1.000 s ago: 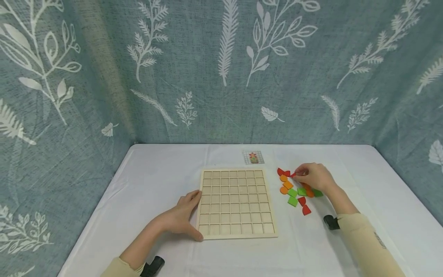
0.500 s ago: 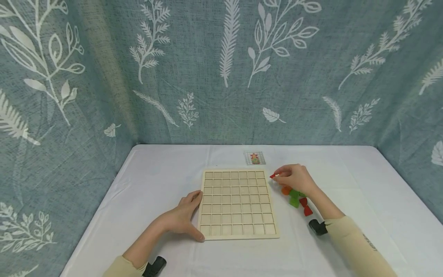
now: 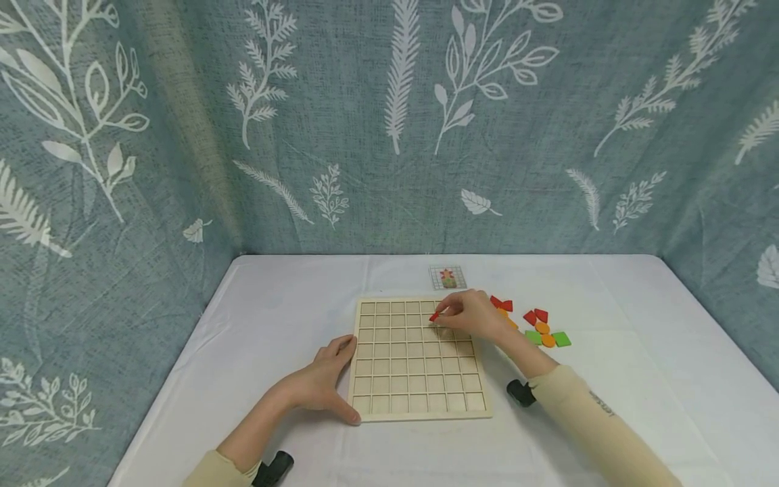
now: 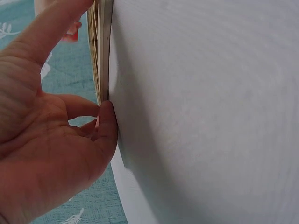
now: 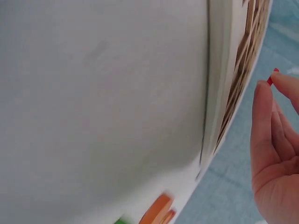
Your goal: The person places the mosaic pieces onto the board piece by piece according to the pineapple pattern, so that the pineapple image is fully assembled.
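A pale wooden grid board [image 3: 420, 417] lies on the white table with square cells divided by thin ridges. My left hand [image 3: 319, 379] rests along its left side, thumb at the near corner and fingers spread up the edge; the left wrist view has fingertips [image 4: 108, 116] against the frame. Between thumb and index finger, my right hand [image 3: 477, 313] pinches a small red tile [image 3: 434, 316] over the board's upper right cells. In the right wrist view this red tile [image 5: 273, 77] pokes out from the fingertips, its outline partly hidden.
Right of the board lie loose flat tiles: red tiles [image 3: 541, 316], orange discs [image 3: 542, 328] and green squares [image 3: 562, 339]; the right forearm covers part of them. Behind the board sits a small gridded picture card [image 3: 447, 277]. A patterned curtain [image 3: 365, 203] stands at the table's back edge.
My right hand has carried the red tile leftward from the loose tiles to above the board's upper right. The left hand stays at the board's left edge.
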A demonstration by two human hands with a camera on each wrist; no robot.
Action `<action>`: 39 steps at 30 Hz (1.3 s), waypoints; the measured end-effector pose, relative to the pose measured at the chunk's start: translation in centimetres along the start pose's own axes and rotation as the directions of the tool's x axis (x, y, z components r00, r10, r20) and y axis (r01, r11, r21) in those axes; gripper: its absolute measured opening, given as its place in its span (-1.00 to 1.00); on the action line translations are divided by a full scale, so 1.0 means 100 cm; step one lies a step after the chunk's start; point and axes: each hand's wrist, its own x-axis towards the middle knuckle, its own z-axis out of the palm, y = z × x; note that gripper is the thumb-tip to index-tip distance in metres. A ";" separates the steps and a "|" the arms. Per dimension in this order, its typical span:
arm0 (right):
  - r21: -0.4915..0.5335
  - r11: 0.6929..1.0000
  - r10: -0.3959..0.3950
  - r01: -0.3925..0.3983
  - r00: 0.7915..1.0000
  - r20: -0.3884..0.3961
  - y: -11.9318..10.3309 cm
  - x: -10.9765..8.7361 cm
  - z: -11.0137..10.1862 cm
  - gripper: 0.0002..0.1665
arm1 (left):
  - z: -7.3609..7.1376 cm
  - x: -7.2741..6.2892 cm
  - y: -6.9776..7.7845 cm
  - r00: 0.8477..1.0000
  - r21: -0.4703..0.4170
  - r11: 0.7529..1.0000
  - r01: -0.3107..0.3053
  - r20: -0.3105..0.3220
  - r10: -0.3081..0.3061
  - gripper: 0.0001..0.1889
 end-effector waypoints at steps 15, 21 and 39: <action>-0.095 0.987 -0.122 0.129 0.990 0.073 -0.015 0.024 0.023 -0.83 | 0.001 0.000 0.000 1.000 -0.003 1.000 0.017 -0.001 -0.017 0.41; -0.084 0.981 -0.170 0.176 0.982 0.078 -0.016 0.023 0.026 -0.82 | 0.001 0.000 0.000 1.000 0.005 1.000 0.022 -0.006 -0.022 0.42; 0.028 0.995 -0.096 0.095 0.994 0.059 -0.011 0.001 0.016 -0.72 | 0.000 -0.001 -0.002 1.000 0.011 1.000 -0.008 0.000 0.008 0.41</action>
